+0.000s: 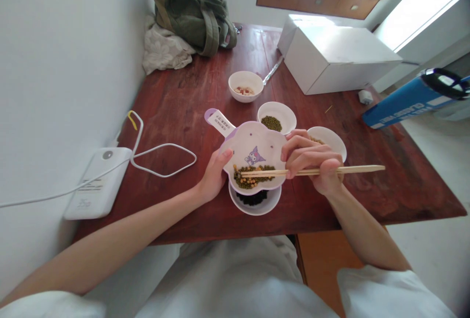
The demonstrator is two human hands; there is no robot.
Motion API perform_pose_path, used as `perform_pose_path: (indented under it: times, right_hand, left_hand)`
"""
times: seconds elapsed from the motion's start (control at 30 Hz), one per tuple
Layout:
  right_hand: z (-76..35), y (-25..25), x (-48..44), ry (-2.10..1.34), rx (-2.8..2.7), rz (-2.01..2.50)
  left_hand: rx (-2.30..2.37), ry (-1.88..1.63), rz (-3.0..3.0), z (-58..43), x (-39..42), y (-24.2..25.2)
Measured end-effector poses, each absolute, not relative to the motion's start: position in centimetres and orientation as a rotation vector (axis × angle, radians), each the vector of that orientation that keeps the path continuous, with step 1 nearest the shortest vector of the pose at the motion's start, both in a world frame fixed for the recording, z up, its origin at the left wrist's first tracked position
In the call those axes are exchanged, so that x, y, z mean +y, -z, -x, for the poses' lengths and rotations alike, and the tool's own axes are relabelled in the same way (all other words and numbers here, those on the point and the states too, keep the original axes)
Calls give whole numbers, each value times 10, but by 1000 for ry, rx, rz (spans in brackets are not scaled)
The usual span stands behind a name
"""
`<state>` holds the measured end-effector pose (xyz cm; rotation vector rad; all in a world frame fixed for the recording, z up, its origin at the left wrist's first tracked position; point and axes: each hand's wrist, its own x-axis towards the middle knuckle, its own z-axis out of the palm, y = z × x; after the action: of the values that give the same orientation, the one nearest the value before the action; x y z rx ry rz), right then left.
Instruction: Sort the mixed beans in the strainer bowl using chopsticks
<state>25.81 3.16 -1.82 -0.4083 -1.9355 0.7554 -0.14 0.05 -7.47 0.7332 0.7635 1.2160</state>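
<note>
My left hand (pixel 213 176) grips the rim of a white flower-shaped plate (pixel 253 141) printed with a purple cartoon figure. A mix of green and yellow beans (pixel 253 177) lies along its near side. My right hand (pixel 312 161) holds wooden chopsticks (pixel 341 170) level, their tips reaching over the beans. Under the plate sits a white dish of black beans (pixel 252 205). Farther off are a white dish of green mung beans (pixel 276 117) and a small white bowl of pale pieces (pixel 245 86). Partly hidden behind my right hand, a white dish (pixel 328 140) holds yellowish beans.
The dark red wooden table (pixel 176 200) meets a white wall on the left. On it are a white power unit with cable (pixel 97 183), a green bag on pale cloth (pixel 191 14), a large white box (pixel 338 58) and a blue bottle (pixel 414 100).
</note>
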Motion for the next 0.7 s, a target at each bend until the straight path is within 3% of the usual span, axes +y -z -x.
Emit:
perform_pose_path:
  times: [0.7]
  right_hand:
    - [-255,20,27,-770,-2082,418]
  left_hand:
    - [740,-1207,-746,2,1,76]
